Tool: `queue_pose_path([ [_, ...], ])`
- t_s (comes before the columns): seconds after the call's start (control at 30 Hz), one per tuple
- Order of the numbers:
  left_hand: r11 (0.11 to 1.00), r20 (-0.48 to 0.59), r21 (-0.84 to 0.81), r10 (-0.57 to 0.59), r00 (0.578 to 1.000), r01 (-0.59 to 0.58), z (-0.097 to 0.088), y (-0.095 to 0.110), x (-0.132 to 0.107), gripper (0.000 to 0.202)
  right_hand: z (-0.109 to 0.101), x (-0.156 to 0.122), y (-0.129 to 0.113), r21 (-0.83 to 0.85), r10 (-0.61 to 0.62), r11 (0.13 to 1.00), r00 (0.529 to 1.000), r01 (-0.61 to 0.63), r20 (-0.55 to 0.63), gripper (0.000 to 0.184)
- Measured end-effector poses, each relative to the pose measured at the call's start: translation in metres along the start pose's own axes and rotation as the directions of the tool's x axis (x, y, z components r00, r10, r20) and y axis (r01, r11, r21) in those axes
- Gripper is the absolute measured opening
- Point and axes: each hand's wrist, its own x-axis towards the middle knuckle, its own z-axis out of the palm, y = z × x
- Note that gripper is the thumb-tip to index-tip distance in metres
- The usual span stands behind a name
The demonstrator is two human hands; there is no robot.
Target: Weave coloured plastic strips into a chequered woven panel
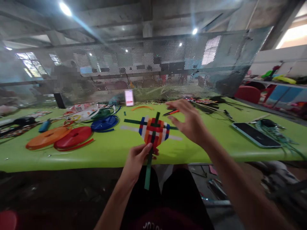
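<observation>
A small woven piece (154,130) of red, orange, blue, white and dark green strips is held up over the front edge of the green table (115,148). My left hand (137,158) pinches its lower end, where a long dark green strip (148,169) hangs down. My right hand (189,123) hovers just right of the weave, fingers spread and holding nothing.
Rolls of strip lie at the left: orange (46,137), red (73,137), blue (105,123) and green (102,113). A phone (255,134) and green cords (275,129) lie at the right. A red-handled tool (171,112) sits behind. A perforated metal screen (148,68) backs the table.
</observation>
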Motion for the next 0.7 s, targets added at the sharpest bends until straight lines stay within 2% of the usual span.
queue_pose_path([
  [0.07, 0.997, -0.053, -0.061, 0.049, 0.997, -0.052, 0.002, 0.003, 0.002, 0.038, 0.001, -0.022, -0.017, -0.032, 0.010, 0.999, 0.969, -0.018, -0.245, 0.022],
  [0.1, 0.995, -0.061, -0.082, 0.055, 0.997, -0.060, 0.003, 0.004, 0.002, 0.037, 0.004, -0.036, -0.024, -0.007, 0.033, 0.999, 0.964, -0.036, -0.264, 0.021],
  [0.17, 0.993, -0.063, -0.108, 0.043, 0.997, -0.049, 0.006, 0.005, 0.003, 0.037, 0.016, -0.065, -0.036, 0.096, 0.005, 0.995, 0.999, -0.001, -0.046, 0.029],
  [0.2, 0.993, -0.059, -0.114, 0.034, 0.998, -0.041, 0.007, 0.005, 0.003, 0.037, 0.024, -0.078, -0.040, 0.114, -0.027, 0.993, 0.999, 0.023, 0.038, 0.035],
  [0.3, 0.991, -0.046, -0.129, 0.019, 0.999, -0.025, 0.010, 0.004, 0.004, 0.036, 0.045, -0.101, -0.042, 0.058, -0.050, 0.997, 0.990, 0.043, 0.129, 0.043],
  [0.43, 0.990, -0.051, -0.136, 0.040, 0.998, -0.046, 0.012, 0.000, 0.005, 0.033, 0.057, -0.097, -0.032, 0.018, -0.106, 0.994, 0.989, 0.104, 0.107, 0.031],
  [0.53, 0.990, -0.034, -0.133, 0.048, 0.998, -0.052, 0.012, -0.002, 0.007, 0.033, 0.057, -0.088, -0.028, 0.088, -0.110, 0.991, 0.992, 0.104, 0.061, 0.021],
  [0.6, 0.991, -0.006, -0.129, 0.029, 1.000, -0.030, 0.011, -0.003, 0.007, 0.033, 0.058, -0.086, -0.030, 0.181, -0.037, 0.983, 0.999, 0.038, -0.006, 0.015],
  [0.7, 0.993, 0.033, -0.116, 0.003, 0.999, 0.001, 0.011, -0.003, 0.006, 0.034, 0.061, -0.087, -0.035, 0.322, 0.213, 0.931, 0.973, -0.174, -0.090, 0.008],
])
